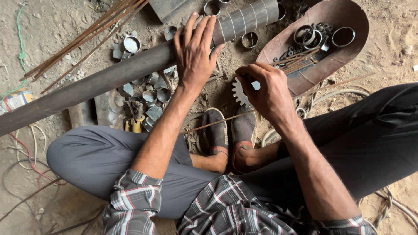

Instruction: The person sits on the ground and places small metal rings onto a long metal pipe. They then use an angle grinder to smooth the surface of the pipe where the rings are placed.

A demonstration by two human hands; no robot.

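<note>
Left hand: laid flat, palm down, fingers spread, on the pipe. It presses on the pipe rather than closing around it. Right hand: fingers curled shut in a pinch above the gear; what the fingertips hold cannot be made out, though a thin rod runs under this hand.

Pipe: long, dark, lying on the ground aslant from near left to far right. Its far-right section carries pale ring marks at regular spacing, just right of the left hand.

Gear: pale, toothed, partly hidden by the right hand, lying just beyond the shoes.

Rod: thin, rust-coloured, crossing above the shoes from centre toward the right.

Surroundings:
- Left of the left forearm, near side of the pipe: a cluster of short cut rings on the dirt.
- Far left: a bundle of rusty rods, lying across the pipe's line.
- Far right: a rusted pan containing larger rings, short rods and small parts.
- Left edge: cables looped on the ground.

The person sits cross-legged in grey trousers and a plaid shirt.
</note>
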